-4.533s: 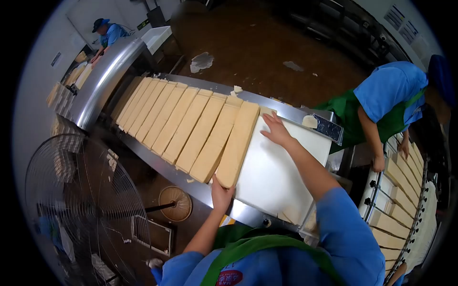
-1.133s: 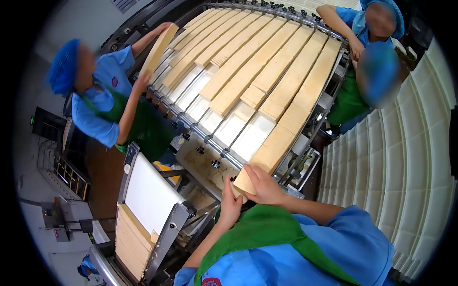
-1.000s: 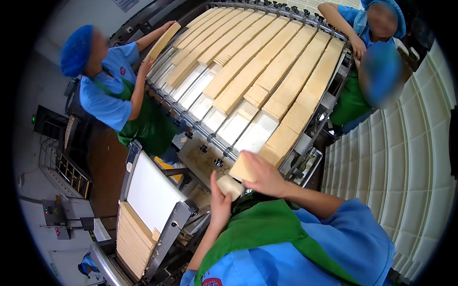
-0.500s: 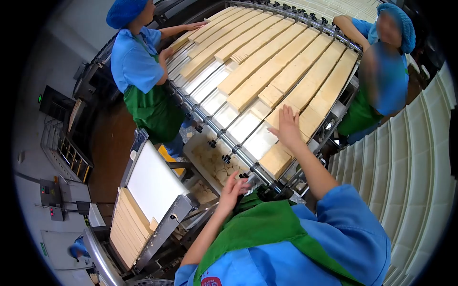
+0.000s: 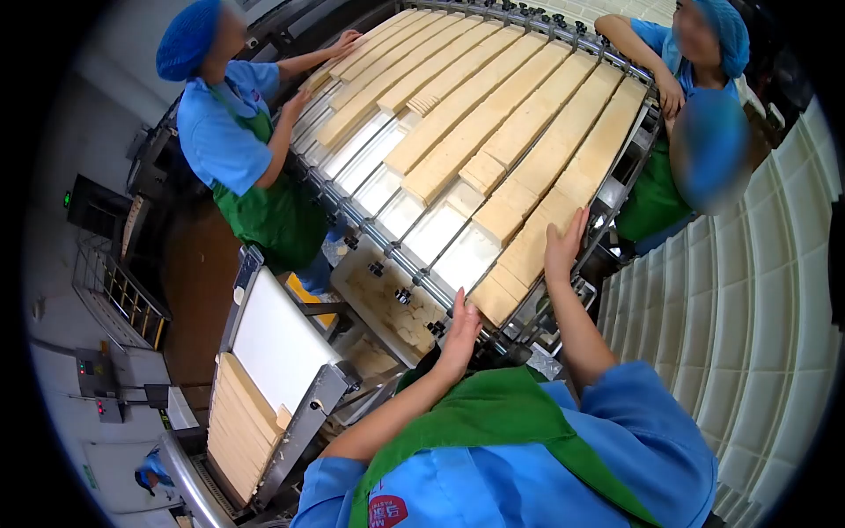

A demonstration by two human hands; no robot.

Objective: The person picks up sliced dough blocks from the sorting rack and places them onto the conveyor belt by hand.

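Observation:
Long pale slabs (image 5: 480,106) lie side by side in lanes on a white conveyor (image 5: 465,255) divided by thin metal rods. At the near end of the rightmost lane, my left hand (image 5: 461,334) is open, fingers stretched, beside the end of the row's last pieces (image 5: 503,286). My right hand (image 5: 565,246) is open too, its fingers against the outer right side of that same row (image 5: 544,231). Neither hand holds a piece. A narrow gap runs between this row and the one to its left, whose near end (image 5: 500,216) stops farther back.
A co-worker (image 5: 229,132) at the left reaches onto the far-left slabs. Two more people (image 5: 673,132) stand at the right. A bin of scraps (image 5: 387,299) sits below the front rail (image 5: 378,238). A smaller belt (image 5: 282,321) carries slabs at lower left. Stacked white trays (image 5: 731,317) line the right.
The block and the small piece I held about a second ago are out of my hands. My right hand has moved to the row's outer side; my left has come up to its near end.

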